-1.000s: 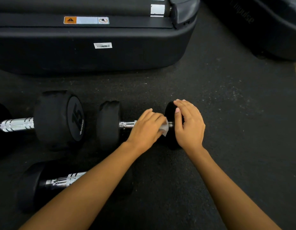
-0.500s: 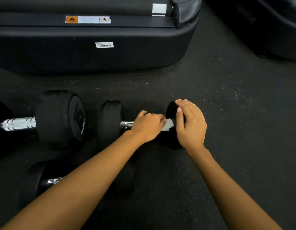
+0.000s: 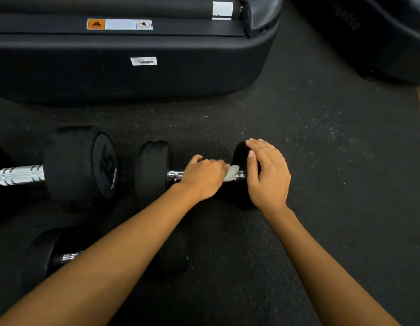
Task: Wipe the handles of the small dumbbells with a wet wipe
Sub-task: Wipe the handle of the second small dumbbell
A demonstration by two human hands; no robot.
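Wipe (image 3: 231,173) at right end of handle (image 3: 175,176)

Most of the handle of the small dumbbell (image 3: 152,170) is under my left grip (image 3: 204,177); only a white corner of the wipe (image 3: 232,172) shows. My right grip (image 3: 268,177) lies over its right head, hiding much of it. Left of it, the 15 dumbbell (image 3: 79,165) runs off frame. Nearer me, my left forearm (image 3: 124,255) crosses the third dumbbell (image 3: 42,255).

Small black dumbbell (image 3: 152,170) lies sideways, white wet wipe (image 3: 232,172) on its chrome handle (image 3: 175,176).
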